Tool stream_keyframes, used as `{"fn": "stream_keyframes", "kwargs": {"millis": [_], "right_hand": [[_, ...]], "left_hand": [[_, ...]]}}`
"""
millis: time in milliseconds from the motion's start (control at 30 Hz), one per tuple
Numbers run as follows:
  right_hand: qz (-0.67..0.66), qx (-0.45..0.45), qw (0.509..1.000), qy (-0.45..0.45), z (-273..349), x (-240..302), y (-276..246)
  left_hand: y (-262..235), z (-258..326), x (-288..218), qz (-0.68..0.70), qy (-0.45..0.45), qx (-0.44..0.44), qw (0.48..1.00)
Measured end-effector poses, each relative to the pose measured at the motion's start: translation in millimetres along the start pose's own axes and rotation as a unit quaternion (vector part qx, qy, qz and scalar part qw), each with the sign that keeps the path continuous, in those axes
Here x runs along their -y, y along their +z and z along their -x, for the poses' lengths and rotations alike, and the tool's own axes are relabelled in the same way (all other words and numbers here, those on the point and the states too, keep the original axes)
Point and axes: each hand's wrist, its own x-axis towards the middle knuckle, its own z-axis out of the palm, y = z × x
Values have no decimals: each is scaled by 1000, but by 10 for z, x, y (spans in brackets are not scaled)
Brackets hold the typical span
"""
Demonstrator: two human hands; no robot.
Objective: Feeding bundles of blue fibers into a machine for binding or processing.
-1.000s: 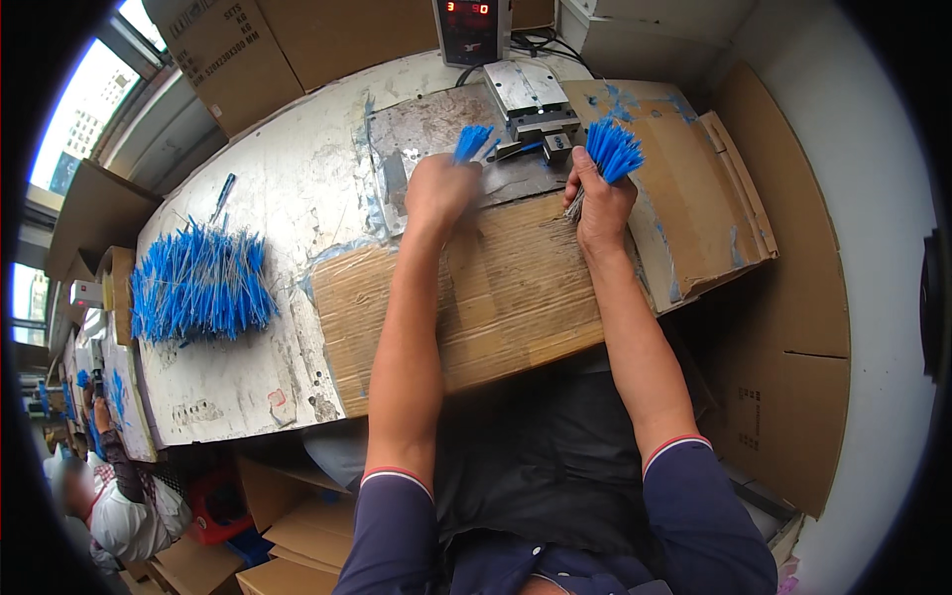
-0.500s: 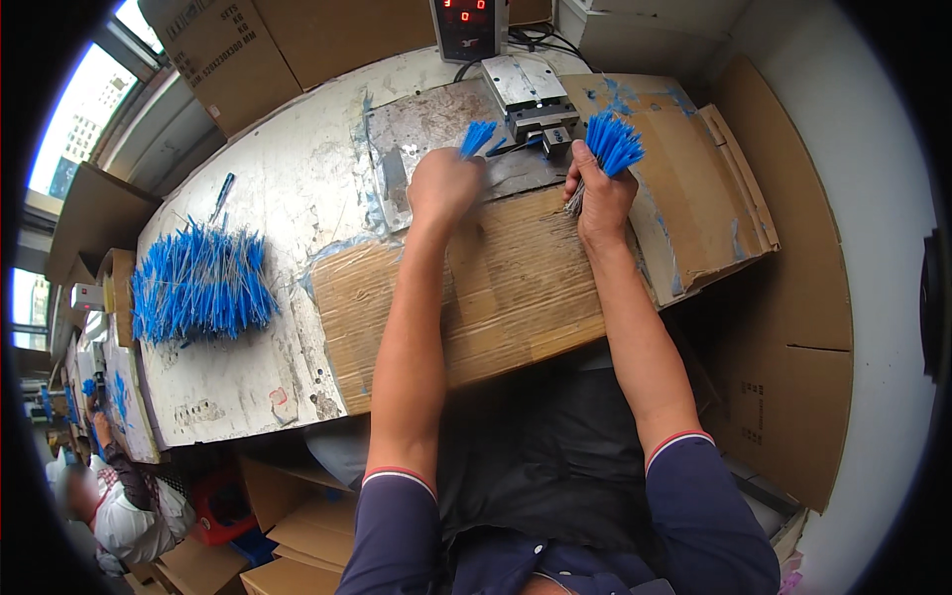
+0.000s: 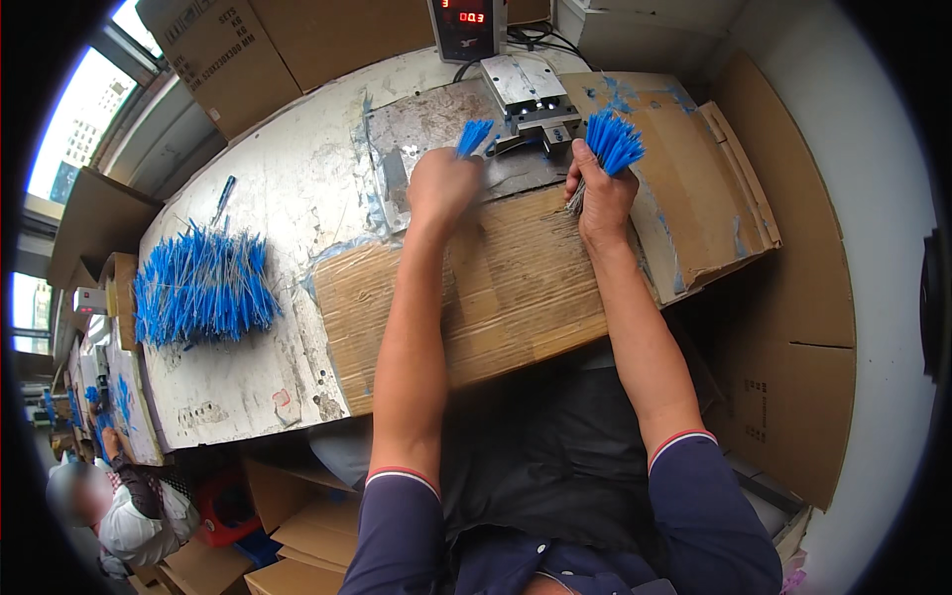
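Note:
My left hand (image 3: 443,190) is closed and slightly blurred, left of a small metal clamping machine (image 3: 524,87). From its far side sticks a small bunch of thin blue-ended wires (image 3: 474,137). My right hand (image 3: 605,201) grips a thicker bunch of blue-ended wires (image 3: 615,142), held upright with the blue ends up and the bare silvery ends showing below the fist. It is just right of the machine's front block (image 3: 555,139). My left fingertips are hidden, so I cannot tell whether a wire touches the machine.
A large pile of blue-ended wires (image 3: 206,288) lies on the worn white table (image 3: 297,188) at left, with a pen (image 3: 224,196) behind it. Flattened cardboard (image 3: 397,307) covers the near edge. A red-lit display box (image 3: 470,32) stands at the back. Another person (image 3: 139,511) works at far left.
The lit digits on the display have changed. The blue tip seen at the machine's front block no longer shows. Both hands stay almost in place. The other person has shifted slightly.

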Motion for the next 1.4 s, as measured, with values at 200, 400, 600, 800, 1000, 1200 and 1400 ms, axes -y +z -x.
{"fn": "stream_keyframes", "kwargs": {"millis": [200, 400, 600, 800, 1000, 1200, 1400], "right_hand": [[-7, 0, 1000, -2, -5, -2, -11], [-1, 0, 1000, 5, 9, -6, 9], [3, 1, 1000, 9, 2, 10, 9], [8, 0, 1000, 3, -10, 0, 9], [7, 5, 1000, -1, 3, -2, 12], [4, 0, 1000, -1, 18, 7, 13], [5, -3, 1000, 4, 6, 16, 16]], "left_hand": [[11, 15, -18, -14, 4, -5, 1000], [-46, 25, 10, 34, -10, 0, 999], [-145, 64, -90, 72, -57, 52, 994], [-94, 15, -27, 65, -37, 57, 996], [-116, 19, -18, 73, -25, 79, 994], [-109, 23, -36, 66, -20, 82, 994], [-68, -45, -23, 38, -3, 85, 996]]}}
